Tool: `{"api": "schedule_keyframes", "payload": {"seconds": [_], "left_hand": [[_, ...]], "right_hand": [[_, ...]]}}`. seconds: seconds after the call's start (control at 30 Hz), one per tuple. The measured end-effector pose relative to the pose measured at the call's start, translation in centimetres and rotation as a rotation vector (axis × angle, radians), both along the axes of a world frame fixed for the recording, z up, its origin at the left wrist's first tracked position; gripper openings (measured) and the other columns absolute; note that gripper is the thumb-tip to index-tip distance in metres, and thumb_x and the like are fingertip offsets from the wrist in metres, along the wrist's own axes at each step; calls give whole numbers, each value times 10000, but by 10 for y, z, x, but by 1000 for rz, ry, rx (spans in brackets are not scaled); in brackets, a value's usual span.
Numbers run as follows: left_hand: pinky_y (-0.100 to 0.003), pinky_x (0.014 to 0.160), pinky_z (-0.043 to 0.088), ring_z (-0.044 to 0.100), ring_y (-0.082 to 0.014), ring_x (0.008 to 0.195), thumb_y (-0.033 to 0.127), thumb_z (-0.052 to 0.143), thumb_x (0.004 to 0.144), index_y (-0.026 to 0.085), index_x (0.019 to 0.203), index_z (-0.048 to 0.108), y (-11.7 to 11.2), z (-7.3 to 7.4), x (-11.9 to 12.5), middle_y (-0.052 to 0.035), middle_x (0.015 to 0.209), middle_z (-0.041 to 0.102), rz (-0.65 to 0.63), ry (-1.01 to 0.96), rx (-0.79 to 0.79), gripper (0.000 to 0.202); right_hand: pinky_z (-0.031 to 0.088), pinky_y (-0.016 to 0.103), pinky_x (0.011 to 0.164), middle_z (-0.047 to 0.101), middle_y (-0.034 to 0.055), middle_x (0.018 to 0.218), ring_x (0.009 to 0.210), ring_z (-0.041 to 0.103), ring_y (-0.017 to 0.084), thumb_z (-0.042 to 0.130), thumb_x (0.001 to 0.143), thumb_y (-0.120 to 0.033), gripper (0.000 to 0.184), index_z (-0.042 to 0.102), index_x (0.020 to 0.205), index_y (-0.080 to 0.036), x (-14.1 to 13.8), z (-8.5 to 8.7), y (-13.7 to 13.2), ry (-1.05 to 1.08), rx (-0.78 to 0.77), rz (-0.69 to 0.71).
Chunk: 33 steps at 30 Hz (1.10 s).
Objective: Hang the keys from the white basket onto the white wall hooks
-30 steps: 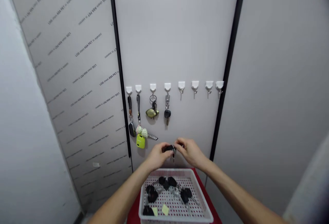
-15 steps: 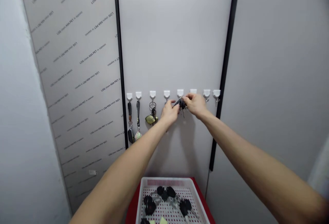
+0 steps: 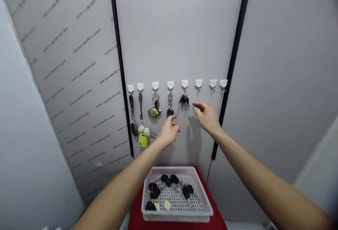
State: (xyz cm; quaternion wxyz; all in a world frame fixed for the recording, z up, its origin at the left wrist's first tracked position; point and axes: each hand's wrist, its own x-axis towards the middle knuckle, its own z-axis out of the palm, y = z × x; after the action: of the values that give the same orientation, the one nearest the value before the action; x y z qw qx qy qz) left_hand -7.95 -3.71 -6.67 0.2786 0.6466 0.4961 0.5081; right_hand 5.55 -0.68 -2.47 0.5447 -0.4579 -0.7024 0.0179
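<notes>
A bunch of black-headed keys (image 3: 184,100) hangs from a white wall hook (image 3: 185,84). Just right of it is my right hand (image 3: 208,118), holding nothing, thumb and forefinger slightly apart. Below and left of the bunch, my left hand (image 3: 169,131) is also bare, its fingers loosely bent and apart. Directly above my left hand hangs a black key on a metal clasp (image 3: 170,105), its lower part hidden by the fingers. Farther left a key ring with a greenish-gold fob (image 3: 154,112) hangs on its own hook.
Two strap keychains hang at far left, one with a dark fob (image 3: 134,128), one with a lime-yellow tag (image 3: 143,140). On the right, bare hooks (image 3: 198,84) line the panel. A white perforated basket (image 3: 176,217) with several black-headed keys and yellow notes stands on a red surface (image 3: 136,205).
Both hands have let go of the key bunch, which now hangs on its hook. My left hand has dropped down and left; my right has drawn back rightward. The view has tilted slightly.
</notes>
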Motion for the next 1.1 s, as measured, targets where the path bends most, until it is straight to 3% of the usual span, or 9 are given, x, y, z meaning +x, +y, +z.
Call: {"api": "schedule_keyframes", "payload": {"seconds": [0.1, 0.2, 0.27, 0.37, 0.53, 0.77, 0.97, 1.1], "left_hand": [[-215, 615, 382, 502, -106, 667, 164, 395, 641, 126, 922, 454, -24, -64, -15, -61, 806, 534, -44, 146, -120, 289], [-263, 734, 341, 465, -156, 811, 162, 402, 626, 127, 881, 493, -48, -121, -29, -82, 869, 525, 41, 440, -192, 273], [-284, 778, 309, 429, -182, 882, 153, 412, 608, 137, 907, 487, -60, -149, -35, -89, 926, 502, 89, 631, -225, 309], [-301, 782, 300, 401, -202, 915, 133, 411, 589, 155, 965, 456, -68, -173, -38, -88, 964, 481, 113, 807, -246, 379], [-304, 767, 309, 405, -210, 900, 137, 391, 593, 149, 980, 442, -63, -183, -37, -93, 964, 477, 142, 857, -233, 391], [-267, 735, 328, 438, -185, 857, 176, 403, 593, 149, 921, 462, -55, -186, -38, -83, 925, 491, 147, 828, -322, 334], [-227, 676, 341, 467, -146, 783, 187, 396, 606, 165, 867, 481, -53, -182, -37, -46, 849, 524, 132, 799, -438, 276], [-217, 647, 337, 464, -137, 757, 151, 408, 586, 174, 809, 498, -53, -183, -37, -32, 817, 528, 112, 800, -411, 242]], "right_hand": [[382, 247, 657, 584, 60, 791, 691, 512, 127, 377, 658, -232, 257, 555, 817, -137, 2, -66, -22, -136, -165, 86], [377, 247, 666, 582, 66, 781, 692, 512, 133, 374, 656, -207, 246, 565, 794, -138, -3, -135, -41, -366, -411, 219], [358, 261, 708, 563, 77, 843, 776, 493, 154, 393, 637, -185, 264, 548, 846, -136, -9, -171, -51, -484, -490, 265], [317, 273, 765, 509, 83, 955, 911, 422, 177, 427, 605, -161, 347, 494, 945, -149, -19, -203, -59, -580, -504, 283], [300, 275, 759, 501, 79, 938, 905, 408, 181, 433, 608, -168, 383, 453, 990, -173, -30, -217, -58, -671, -507, 273], [317, 246, 687, 532, 66, 780, 774, 453, 161, 427, 611, -182, 177, 534, 749, -157, -30, -219, -53, -672, -543, 255], [290, 229, 752, 532, 68, 942, 873, 445, 152, 413, 626, -172, 332, 484, 950, -154, -38, -224, -47, -567, -548, 310], [314, 231, 688, 588, 53, 781, 776, 487, 158, 402, 618, -154, 209, 572, 739, -168, -38, -224, -47, -644, -601, 333]]}}
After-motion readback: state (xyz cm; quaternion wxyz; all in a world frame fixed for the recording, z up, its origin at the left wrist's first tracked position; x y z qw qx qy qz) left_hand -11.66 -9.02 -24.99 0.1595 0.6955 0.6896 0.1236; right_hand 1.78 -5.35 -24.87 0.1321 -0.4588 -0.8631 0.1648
